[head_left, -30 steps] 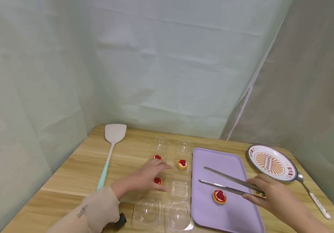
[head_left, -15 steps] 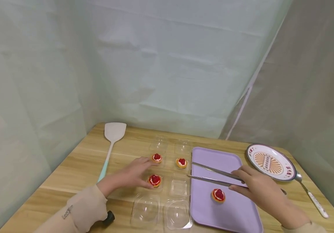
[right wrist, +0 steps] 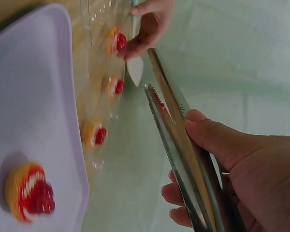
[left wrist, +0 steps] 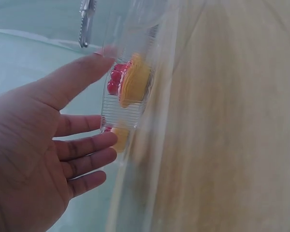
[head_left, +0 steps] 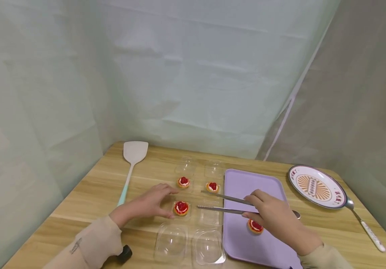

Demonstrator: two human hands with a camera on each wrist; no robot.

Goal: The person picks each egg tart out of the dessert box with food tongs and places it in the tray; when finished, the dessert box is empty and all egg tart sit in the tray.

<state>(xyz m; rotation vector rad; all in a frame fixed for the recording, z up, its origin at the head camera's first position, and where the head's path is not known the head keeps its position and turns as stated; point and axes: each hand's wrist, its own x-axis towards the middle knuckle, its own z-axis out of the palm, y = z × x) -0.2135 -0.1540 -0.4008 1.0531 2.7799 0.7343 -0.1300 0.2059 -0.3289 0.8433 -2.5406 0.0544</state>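
Overhanging the tray (head_left: 243,179), tongs (head_left: 226,209) are being gripped in right hand (head_left: 271,215) fingers; left hand (head_left: 149,201) fingers are being held apart beside a tart (head_left: 181,209) in a clear container (left wrist: 121,113). Tart smearing is possibly being risked through low tong sweeps.

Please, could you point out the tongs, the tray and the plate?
Tongs (head_left: 224,210): head view, on the nearer arm.
Tray (head_left: 238,228): head view, on bare bottom.
Plate (head_left: 315,188): head view, on printed middle.

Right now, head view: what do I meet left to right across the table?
Spatula → far-left tart → far-right boxed tart → purple tray → round plate → spoon. Left out for overlap: near-left tart, left hand, right hand, tongs.
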